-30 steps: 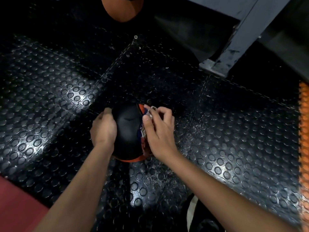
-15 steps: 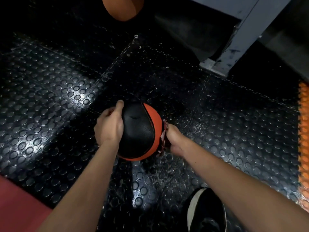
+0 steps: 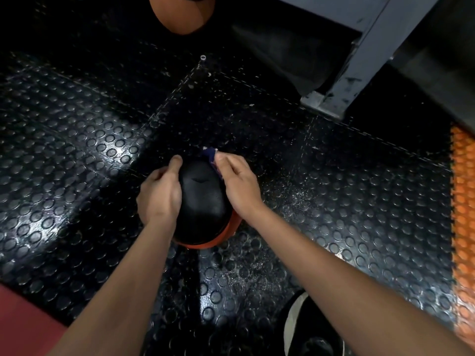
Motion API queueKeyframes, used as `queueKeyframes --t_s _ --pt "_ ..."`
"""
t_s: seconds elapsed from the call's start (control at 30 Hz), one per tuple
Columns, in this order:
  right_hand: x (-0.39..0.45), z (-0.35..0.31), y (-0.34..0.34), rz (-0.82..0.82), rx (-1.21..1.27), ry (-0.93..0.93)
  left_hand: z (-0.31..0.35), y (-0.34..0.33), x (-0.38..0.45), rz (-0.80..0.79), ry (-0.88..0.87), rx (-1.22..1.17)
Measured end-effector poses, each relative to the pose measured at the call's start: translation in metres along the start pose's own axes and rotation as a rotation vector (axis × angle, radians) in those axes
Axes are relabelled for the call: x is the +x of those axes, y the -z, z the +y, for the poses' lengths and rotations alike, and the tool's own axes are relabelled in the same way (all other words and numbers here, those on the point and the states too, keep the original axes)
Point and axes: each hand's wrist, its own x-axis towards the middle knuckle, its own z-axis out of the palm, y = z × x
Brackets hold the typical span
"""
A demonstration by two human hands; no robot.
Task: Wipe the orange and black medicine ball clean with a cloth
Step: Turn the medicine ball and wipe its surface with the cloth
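The orange and black medicine ball (image 3: 201,201) sits on the studded black floor, its black panel facing up and an orange band showing along its near lower edge. My left hand (image 3: 160,194) grips the ball's left side, thumb up over the top. My right hand (image 3: 237,183) lies over the ball's upper right side and presses a small dark blue cloth (image 3: 211,156) against it. Only a corner of the cloth shows past my fingers.
A second orange ball (image 3: 182,14) lies at the top edge. A grey metal frame leg (image 3: 341,93) stands on the floor at the upper right. Orange studded matting (image 3: 462,201) runs along the right edge. My black and white shoe (image 3: 311,327) is at the bottom, and a red mat (image 3: 23,322) fills the bottom left corner.
My right hand has swept the cloth from the ball's lower right side up to its upper right, covering the orange panel. The left hand has stayed on the ball's left side.
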Motion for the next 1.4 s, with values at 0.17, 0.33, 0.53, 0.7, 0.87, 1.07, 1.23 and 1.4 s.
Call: queueKeyframes --t_s 0.17,0.33,0.53,0.7,0.87,1.07,1.23,1.4 --pt "0.016 0.012 0.009 0.024 0.143 -0.255 0.007 -0.01 -0.002 -0.001 -0.047 0.066" --pt "0.009 0.031 0.03 -0.101 0.223 -0.69 0.004 -0.008 -0.004 -0.005 -0.033 0.02" --pt "-0.019 0.012 0.006 0.103 0.107 -0.238 -0.004 0.005 0.008 -0.041 -0.027 -0.036" --pt "-0.035 -0.007 0.008 0.058 -0.079 0.133 -0.014 0.012 0.005 -0.083 -0.003 -0.138" --pt "-0.022 0.018 0.018 -0.076 0.215 -0.477 -0.015 0.016 0.0 -0.169 -0.06 -0.145" --pt "-0.024 0.022 0.023 -0.079 0.303 -0.645 -0.026 0.026 0.016 -0.309 -0.192 -0.124" --pt "-0.033 0.004 0.011 0.025 0.225 -0.214 -0.032 0.031 0.022 -0.349 -0.226 -0.161" --pt "-0.024 -0.001 0.002 -0.058 0.028 0.004 -0.028 0.027 0.015 -0.354 -0.248 -0.168"
